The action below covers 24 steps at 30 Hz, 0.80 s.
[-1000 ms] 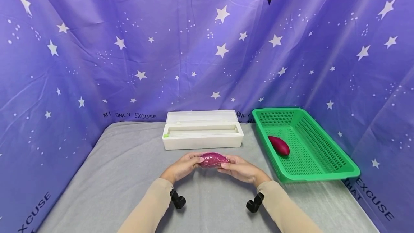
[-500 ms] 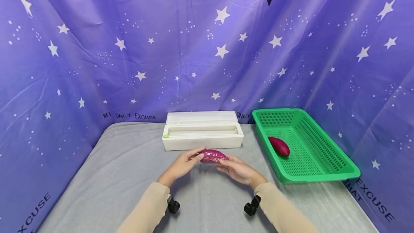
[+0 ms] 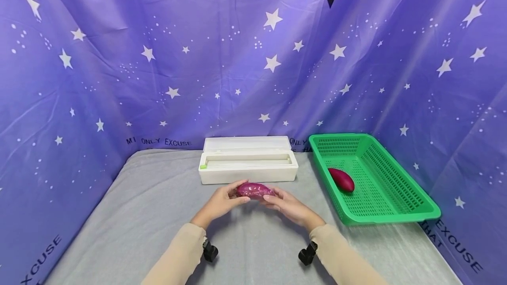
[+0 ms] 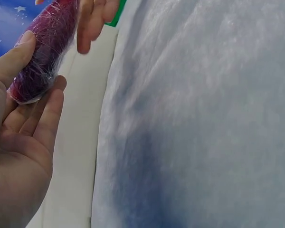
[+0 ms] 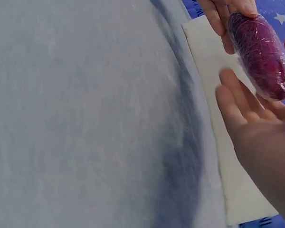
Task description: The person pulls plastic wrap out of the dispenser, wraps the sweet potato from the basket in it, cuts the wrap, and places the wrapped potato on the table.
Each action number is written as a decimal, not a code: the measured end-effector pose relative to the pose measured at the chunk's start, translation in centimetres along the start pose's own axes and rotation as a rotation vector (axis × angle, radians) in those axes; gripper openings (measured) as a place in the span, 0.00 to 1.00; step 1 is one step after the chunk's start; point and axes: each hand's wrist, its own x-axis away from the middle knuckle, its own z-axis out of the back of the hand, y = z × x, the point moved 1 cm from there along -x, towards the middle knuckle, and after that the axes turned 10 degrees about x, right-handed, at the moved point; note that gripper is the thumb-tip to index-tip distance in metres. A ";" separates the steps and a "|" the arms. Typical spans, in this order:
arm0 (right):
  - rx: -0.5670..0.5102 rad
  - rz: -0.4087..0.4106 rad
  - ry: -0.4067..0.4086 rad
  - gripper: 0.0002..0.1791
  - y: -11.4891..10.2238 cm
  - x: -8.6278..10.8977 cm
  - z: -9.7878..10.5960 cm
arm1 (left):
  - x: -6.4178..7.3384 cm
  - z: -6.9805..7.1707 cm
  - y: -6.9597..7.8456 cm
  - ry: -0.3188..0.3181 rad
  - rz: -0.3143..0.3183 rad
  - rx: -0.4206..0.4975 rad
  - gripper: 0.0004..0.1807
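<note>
A purple sweet potato wrapped in clear film is held above the cloth in front of the white box. My left hand grips its left end, thumb on the near side and fingers behind; the left wrist view shows the thumb pressed on the film. Around the other end is my right hand. In the right wrist view, its fingers are fairly straight below the wrapped sweet potato, with the thumb slightly apart from it. Whether a right fingertip touches the film is hard to tell.
Behind the hands stands a long white box with its lid raised, apparently a cling film dispenser. A green basket at the right contains an unwrapped purple sweet potato. Grey cloth covers the table; a starry purple curtain surrounds it.
The wrapped sweet potato has shifted a little left and slightly toward the box. Both hands have moved slightly left, and the right fingers have loosened around its end.
</note>
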 end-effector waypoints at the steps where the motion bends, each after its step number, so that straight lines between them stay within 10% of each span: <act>1: 0.049 0.001 0.039 0.34 -0.2 0.1 0.0 | 0.0 0.2 0.1 0.002 0.005 0.002 0.35; 14: 0.458 0.205 0.322 0.24 -0.5 -0.2 -0.2 | 0.5 1.5 0.2 0.036 0.026 0.008 0.35; 24: 0.448 0.179 0.308 0.22 -0.6 -1.3 -1.5 | 1.0 2.4 -0.2 0.028 0.001 0.121 0.33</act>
